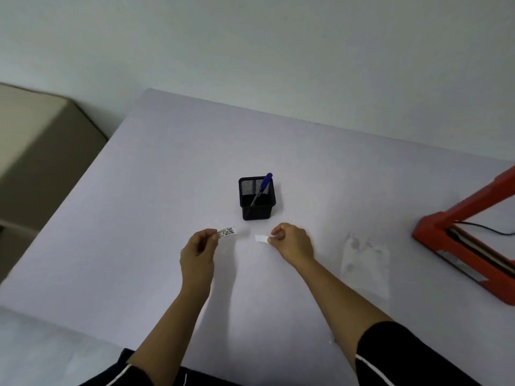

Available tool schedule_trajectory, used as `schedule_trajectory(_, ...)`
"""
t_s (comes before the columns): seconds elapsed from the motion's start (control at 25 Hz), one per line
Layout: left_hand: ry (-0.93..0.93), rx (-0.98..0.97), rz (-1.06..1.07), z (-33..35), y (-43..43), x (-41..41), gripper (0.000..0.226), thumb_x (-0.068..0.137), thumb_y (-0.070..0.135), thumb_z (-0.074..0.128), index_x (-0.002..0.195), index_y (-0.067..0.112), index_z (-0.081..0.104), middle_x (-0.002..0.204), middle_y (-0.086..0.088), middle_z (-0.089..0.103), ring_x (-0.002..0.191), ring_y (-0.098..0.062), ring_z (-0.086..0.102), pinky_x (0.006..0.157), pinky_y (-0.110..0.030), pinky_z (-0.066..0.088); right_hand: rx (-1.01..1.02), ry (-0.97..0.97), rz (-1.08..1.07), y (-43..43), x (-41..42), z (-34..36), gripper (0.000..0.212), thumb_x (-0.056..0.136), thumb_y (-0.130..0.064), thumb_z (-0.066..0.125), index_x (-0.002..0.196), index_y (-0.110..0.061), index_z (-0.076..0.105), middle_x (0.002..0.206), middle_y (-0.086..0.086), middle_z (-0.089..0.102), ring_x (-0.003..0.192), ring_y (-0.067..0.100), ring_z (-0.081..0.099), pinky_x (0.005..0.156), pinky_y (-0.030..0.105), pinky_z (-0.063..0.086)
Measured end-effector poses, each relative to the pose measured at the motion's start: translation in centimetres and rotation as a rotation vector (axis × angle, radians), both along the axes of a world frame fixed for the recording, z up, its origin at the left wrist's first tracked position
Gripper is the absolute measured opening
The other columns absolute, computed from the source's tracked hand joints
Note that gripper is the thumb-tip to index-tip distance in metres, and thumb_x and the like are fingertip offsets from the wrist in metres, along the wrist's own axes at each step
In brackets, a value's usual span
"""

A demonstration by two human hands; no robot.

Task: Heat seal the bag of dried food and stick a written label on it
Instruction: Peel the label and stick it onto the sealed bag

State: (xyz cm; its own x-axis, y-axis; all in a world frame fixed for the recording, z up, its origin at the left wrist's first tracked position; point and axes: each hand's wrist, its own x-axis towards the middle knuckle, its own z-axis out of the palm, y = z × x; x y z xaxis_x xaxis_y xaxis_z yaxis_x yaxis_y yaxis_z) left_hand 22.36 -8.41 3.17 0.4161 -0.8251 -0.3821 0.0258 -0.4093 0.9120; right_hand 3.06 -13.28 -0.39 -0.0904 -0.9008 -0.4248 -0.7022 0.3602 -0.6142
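My left hand [199, 247] pinches a small white label [227, 232] with dark writing on it, held just above the table. A short way to its right, my right hand [292, 240] pinches a blank white strip [261, 239], apparently the label's backing paper. The two pieces are apart. A clear plastic bag [365, 263] lies flat on the table to the right of my right hand; its contents are hard to make out. The red heat sealer [462, 246] stands at the right edge with its arm raised.
A black mesh pen holder [257, 200] with a blue pen [262, 188] stands just beyond my hands. A black cable [485, 228] runs from the sealer. The pale table [139, 218] meets a white wall behind; a beige cabinet [41, 151] is at left.
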Motion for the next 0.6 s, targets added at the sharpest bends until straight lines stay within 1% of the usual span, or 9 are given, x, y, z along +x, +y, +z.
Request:
schedule_trajectory(0.08, 0.006, 0.006, 0.017, 0.0, 0.3, -0.3, 0.01, 0.09, 0.01, 0.058, 0.095, 0.017, 0.065, 0.086, 0.0, 0.064, 0.079, -0.014, 0.056, 0.075, -0.024, 0.044, -0.021, 0.05, 0.016, -0.2, 0.1, -0.3, 0.024, 0.08, -0.026, 0.071, 0.1, -0.016, 0.064, 0.095, 0.0, 0.069, 0.088, 0.019, 0.063, 0.074, 0.026, 0.048)
schedule_trajectory(0.16, -0.002, 0.013, 0.006, 0.1, 0.3, -1.1, 0.011, 0.09, 0.01, 0.059, 0.097, 0.015, 0.065, 0.089, -0.002, 0.065, 0.082, -0.016, 0.057, 0.077, -0.026, 0.045, -0.048, 0.028, 0.03, -0.2, -0.1, -0.2, 0.027, 0.08, -0.026, 0.071, 0.102, -0.013, 0.063, 0.095, 0.004, 0.069, 0.088, 0.02, 0.063, 0.074, 0.027, 0.048)
schedule_trajectory(0.24, -0.004, 0.007, -0.028, 0.3, -0.1, -2.7, 0.012, 0.089, 0.009, 0.059, 0.097, 0.016, 0.065, 0.091, -0.004, 0.066, 0.083, -0.018, 0.058, 0.078, -0.027, 0.046, -0.089, -0.011, 0.025, 0.3, -1.0, 0.4, 0.025, 0.081, -0.026, 0.071, 0.099, -0.01, 0.064, 0.092, 0.006, 0.07, 0.087, 0.021, 0.064, 0.075, 0.029, 0.05)
schedule_trajectory(0.32, -0.011, 0.001, -0.078, 0.5, -0.7, -5.0, 0.013, 0.09, 0.009, 0.059, 0.099, 0.016, 0.064, 0.091, -0.004, 0.066, 0.084, -0.019, 0.059, 0.078, -0.028, 0.047, -0.154, -0.048, -0.004, 1.1, -2.8, 1.3, 0.021, 0.083, -0.028, 0.068, 0.092, -0.01, 0.066, 0.087, 0.007, 0.071, 0.081, 0.021, 0.064, 0.073, 0.03, 0.052)
schedule_trajectory(0.44, 0.029, -0.004, -0.204, 0.7, -1.2, -9.8, 0.016, 0.09, 0.009, 0.058, 0.104, 0.016, 0.062, 0.087, -0.004, 0.065, 0.082, -0.019, 0.06, 0.08, -0.029, 0.049, -0.238, -0.062, -0.142, 3.1, -7.8, 2.1, 0.013, 0.084, -0.025, 0.065, 0.087, -0.012, 0.067, 0.082, 0.003, 0.07, 0.07, 0.014, 0.06, 0.067, 0.023, 0.047)
schedule_trajectory(0.52, 0.076, 0.021, -0.321, 0.6, -1.0, -13.7, 0.017, 0.09, 0.009, 0.058, 0.104, 0.018, 0.06, 0.086, -0.004, 0.065, 0.081, -0.019, 0.062, 0.081, -0.031, 0.05, -0.266, -0.06, -0.257, 5.3, -12.5, 2.1, 0.009, 0.084, -0.016, 0.063, 0.091, -0.013, 0.066, 0.085, 0.002, 0.068, 0.068, 0.011, 0.058, 0.067, 0.019, 0.043)
schedule_trajectory(0.6, 0.128, 0.056, -0.445, 0.5, -0.5, -17.7, 0.019, 0.089, 0.008, 0.059, 0.103, 0.021, 0.06, 0.086, -0.005, 0.067, 0.083, -0.02, 0.064, 0.082, -0.032, 0.052, -0.255, -0.053, -0.351, 7.8, -17.0, 1.7, 0.013, 0.082, -0.009, 0.062, 0.094, -0.015, 0.063, 0.086, 0.001, 0.066, 0.07, 0.009, 0.057, 0.066, 0.014, 0.041)
